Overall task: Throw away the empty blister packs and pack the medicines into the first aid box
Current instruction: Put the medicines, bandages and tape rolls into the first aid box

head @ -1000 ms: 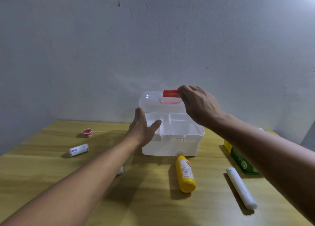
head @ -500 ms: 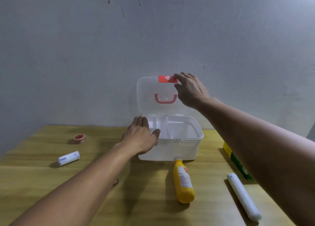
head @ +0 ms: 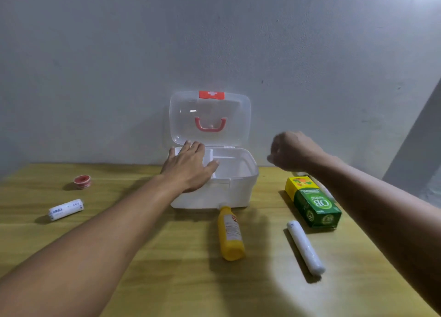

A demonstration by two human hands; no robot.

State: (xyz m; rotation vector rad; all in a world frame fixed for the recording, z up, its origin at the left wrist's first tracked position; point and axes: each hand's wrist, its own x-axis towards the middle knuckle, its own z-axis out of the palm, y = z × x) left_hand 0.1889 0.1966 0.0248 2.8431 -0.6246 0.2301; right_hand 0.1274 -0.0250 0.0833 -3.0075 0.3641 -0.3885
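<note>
I've let go of the lid [head: 210, 118], which now stands fully upright, and pulled my right hand [head: 290, 153] back, loosely curled, beside the box [head: 236, 185].

Translucent glossy plastic lid [head: 210, 116]; matt wood-grain table [head: 167, 269]; glossy yellow plastic bottle [head: 231, 235].

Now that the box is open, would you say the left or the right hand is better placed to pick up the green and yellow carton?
Probably the right hand: it hangs free just behind the green and yellow carton, while the left hand rests flat on the first aid box.
</note>
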